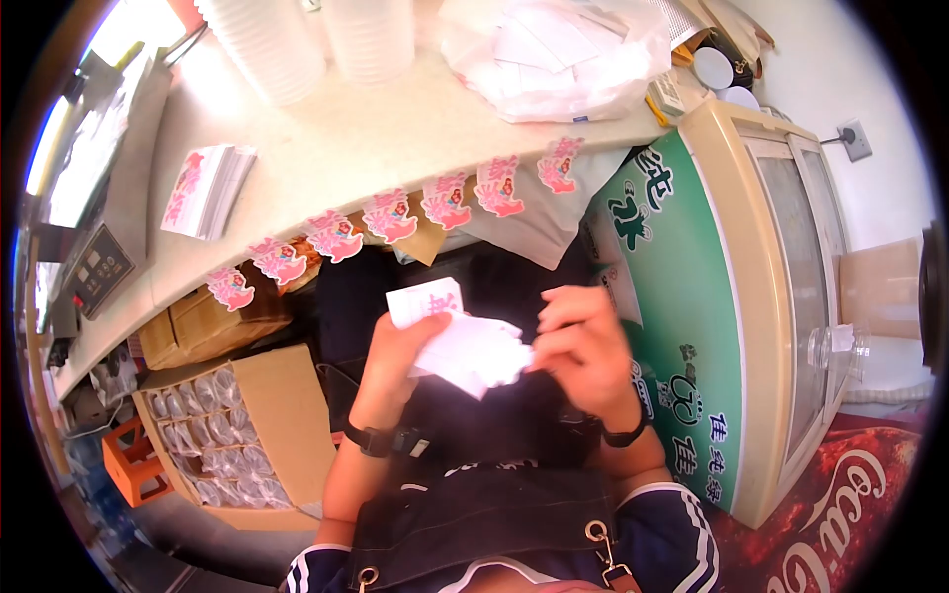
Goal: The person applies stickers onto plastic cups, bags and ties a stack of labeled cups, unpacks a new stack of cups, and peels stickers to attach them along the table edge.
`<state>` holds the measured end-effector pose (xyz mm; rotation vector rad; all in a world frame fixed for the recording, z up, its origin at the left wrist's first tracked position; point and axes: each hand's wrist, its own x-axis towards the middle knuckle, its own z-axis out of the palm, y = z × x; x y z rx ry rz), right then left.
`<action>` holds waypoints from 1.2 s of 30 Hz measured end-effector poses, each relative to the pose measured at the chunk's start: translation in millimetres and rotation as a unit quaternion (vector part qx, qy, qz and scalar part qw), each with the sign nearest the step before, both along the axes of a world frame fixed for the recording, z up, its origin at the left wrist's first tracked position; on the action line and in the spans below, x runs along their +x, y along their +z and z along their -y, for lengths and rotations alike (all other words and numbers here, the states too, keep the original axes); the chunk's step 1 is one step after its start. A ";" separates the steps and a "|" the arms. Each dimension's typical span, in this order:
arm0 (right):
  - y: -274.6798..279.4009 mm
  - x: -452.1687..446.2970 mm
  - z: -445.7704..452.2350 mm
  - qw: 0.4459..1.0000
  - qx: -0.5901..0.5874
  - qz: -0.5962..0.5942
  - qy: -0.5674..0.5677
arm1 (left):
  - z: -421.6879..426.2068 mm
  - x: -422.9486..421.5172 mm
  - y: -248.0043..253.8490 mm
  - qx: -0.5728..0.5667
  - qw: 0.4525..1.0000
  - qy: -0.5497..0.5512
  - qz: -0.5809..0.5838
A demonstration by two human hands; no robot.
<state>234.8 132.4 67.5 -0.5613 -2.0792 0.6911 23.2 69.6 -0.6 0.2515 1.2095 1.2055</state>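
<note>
My left hand (400, 356) is closed around white papers (465, 346), one with pink print, held above my lap. The papers fan out toward my right hand (588, 356), whose curled fingers are beside their right end; motion blurs the fingertips, and whether they pinch anything is unclear. Pink and white stickers (390, 215) hang in a row along the counter's front edge. On the counter (326, 148), at the left, lies a stack of white cards with pink print (208, 190).
Stacked plastic cups (366, 40) and a plastic bag of white papers (563, 59) are on the counter. A green-sided freezer (682, 326) is at the right. An open carton of wrapped items (213, 430) and an orange crate (133, 463) are at lower left.
</note>
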 end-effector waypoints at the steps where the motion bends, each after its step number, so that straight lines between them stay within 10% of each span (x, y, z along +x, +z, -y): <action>1: 2.9 9.9 -4.7 0.998 -0.028 -0.030 -0.051 | 0.1 -4.1 -4.7 0.004 1.000 0.010 0.002; 10: -7.7 46.4 -131.1 0.945 -0.142 -0.063 -0.289 | 6.6 -16.1 -3.6 0.037 0.996 0.084 -0.019; 19: -39.1 20.3 -172.7 0.871 0.060 -0.151 -0.463 | 8.4 -7.6 14.0 0.052 0.997 0.047 -0.021; 24: -4.4 -8.5 -78.8 0.963 -0.211 0.016 -0.165 | 3.4 2.6 29.0 0.075 0.996 0.057 -0.003; 27: 15.2 -15.6 -40.9 0.889 -0.405 0.167 0.132 | 0.4 10.9 32.3 0.098 0.992 0.074 0.003; 33: 47.3 -26.5 -109.1 0.944 -0.244 -0.171 -0.144 | -0.3 7.5 40.2 0.169 0.966 0.105 0.165; 36: 58.9 -39.0 -163.6 0.943 -0.226 -0.159 -0.186 | 6.4 7.1 47.2 0.166 0.975 0.099 0.113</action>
